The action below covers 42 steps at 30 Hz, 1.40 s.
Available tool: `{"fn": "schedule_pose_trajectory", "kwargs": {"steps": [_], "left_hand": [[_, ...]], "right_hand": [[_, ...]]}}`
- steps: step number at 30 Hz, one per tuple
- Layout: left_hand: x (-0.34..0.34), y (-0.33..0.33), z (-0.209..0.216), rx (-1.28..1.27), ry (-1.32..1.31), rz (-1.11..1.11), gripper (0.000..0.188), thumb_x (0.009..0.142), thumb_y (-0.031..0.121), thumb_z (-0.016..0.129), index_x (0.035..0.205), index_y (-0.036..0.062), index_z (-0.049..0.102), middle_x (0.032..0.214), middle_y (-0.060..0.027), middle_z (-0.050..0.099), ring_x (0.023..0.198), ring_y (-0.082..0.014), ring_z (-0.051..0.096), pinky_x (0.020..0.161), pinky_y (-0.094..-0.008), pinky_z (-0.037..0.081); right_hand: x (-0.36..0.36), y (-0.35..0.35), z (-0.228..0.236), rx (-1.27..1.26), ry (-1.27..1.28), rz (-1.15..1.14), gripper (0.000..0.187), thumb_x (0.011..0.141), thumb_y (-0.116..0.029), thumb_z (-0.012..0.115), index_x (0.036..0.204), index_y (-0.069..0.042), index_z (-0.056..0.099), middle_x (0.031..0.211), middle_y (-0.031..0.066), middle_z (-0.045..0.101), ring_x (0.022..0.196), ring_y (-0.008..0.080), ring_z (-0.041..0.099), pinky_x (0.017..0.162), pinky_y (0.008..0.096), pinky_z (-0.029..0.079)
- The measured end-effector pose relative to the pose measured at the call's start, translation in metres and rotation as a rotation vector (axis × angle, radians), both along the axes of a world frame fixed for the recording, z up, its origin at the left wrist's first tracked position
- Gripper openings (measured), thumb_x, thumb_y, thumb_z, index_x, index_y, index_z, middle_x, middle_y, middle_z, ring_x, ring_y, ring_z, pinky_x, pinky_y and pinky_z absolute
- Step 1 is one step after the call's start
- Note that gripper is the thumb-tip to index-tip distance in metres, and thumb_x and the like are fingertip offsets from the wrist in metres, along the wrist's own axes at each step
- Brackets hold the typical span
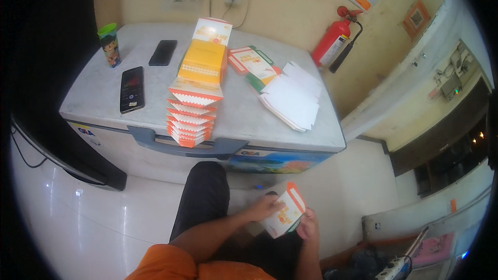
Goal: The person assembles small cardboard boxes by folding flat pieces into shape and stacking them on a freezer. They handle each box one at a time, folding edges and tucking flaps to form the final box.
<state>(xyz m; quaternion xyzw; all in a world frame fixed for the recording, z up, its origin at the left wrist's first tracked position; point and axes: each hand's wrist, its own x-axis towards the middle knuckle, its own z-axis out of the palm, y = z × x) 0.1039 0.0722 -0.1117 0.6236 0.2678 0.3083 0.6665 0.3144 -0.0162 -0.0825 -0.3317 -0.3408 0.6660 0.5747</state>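
Observation:
Above my lap I hold a white, orange and green cardboard food box (284,212). My left hand (263,208) grips its left side, fingers closed on the card. At the right edge, my right hand (308,225) has its fingers bent around the card. On the chest freezer lid (244,127) in front of me, a row of nested folded boxes (194,103) stretches from the back to the front edge. Right of it lie a flat printed carton (254,63) and a stack of white unfolded cartons (292,98), plain side up.
Two dark phones (132,89) and a green-topped printed cup (109,45) are on the left part of the lid. A red fire extinguisher (333,40) hangs on the wall at right. The freezer's grey handle (181,148) juts toward my knee. Lower right lies a power strip (397,268).

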Motion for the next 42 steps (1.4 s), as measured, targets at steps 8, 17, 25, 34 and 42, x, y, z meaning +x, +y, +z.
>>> {"fn": "schedule_pose_trajectory", "kwargs": {"steps": [8,17,25,34,42], "left_hand": [[-0.005,-0.004,0.004,0.372,0.387,-0.024,0.023,0.099,0.027,0.062,0.105,0.0059,0.069,0.093,-0.0209,0.07,0.085,-0.0416,0.066,0.078,-0.0453,0.052],[0.008,-0.021,-0.016,0.338,0.13,-0.046,0.029,0.092,0.018,0.066,0.114,0.0007,0.058,0.112,-0.0237,0.063,0.106,-0.0429,0.061,0.087,-0.0473,0.049],[0.017,-0.017,-0.013,0.193,0.042,0.058,0.031,0.091,0.016,0.066,0.117,0.0004,0.059,0.107,-0.0198,0.063,0.1,-0.0361,0.062,0.087,-0.0414,0.049],[0.007,-0.019,-0.006,0.041,0.002,-0.083,0.021,0.098,0.019,0.062,0.108,0.0011,0.067,0.097,-0.0136,0.07,0.091,-0.0197,0.066,0.081,-0.0355,0.051],[0.012,-0.014,-0.004,-0.234,-0.05,0.34,0.019,0.099,0.016,0.061,0.103,-0.0006,0.07,0.085,-0.0063,0.07,0.078,-0.0102,0.063,0.07,-0.0296,0.051]], "right_hand": [[0.002,0.012,0.039,0.025,-0.836,-0.352,0.027,0.094,-0.006,0.059,0.12,0.0,0.063,0.116,0.0084,0.065,0.112,0.0165,0.057,0.1,0.0313,0.042],[-0.051,0.016,-0.01,0.177,-1.223,-0.408,0.025,0.093,-0.012,0.067,0.08,-0.005,0.047,0.07,-0.0028,0.047,0.063,0.0087,0.044,0.056,0.0268,0.04],[-0.046,0.023,-0.019,0.212,-1.068,-0.552,0.017,0.089,-0.011,0.064,0.082,-0.003,0.05,0.079,0.0105,0.052,0.076,0.0225,0.051,0.068,0.0361,0.042],[-0.051,0.028,0.011,0.489,-1.421,-0.491,0.025,0.091,-0.019,0.064,0.11,-0.003,0.062,0.107,0.0184,0.061,0.108,0.0373,0.056,0.092,0.0415,0.045],[-0.089,0.015,-0.009,0.304,-1.209,-0.57,0.029,0.088,-0.001,0.068,0.117,0.002,0.064,0.116,0.0202,0.065,0.101,0.0299,0.068,0.084,0.0358,0.057]]}}
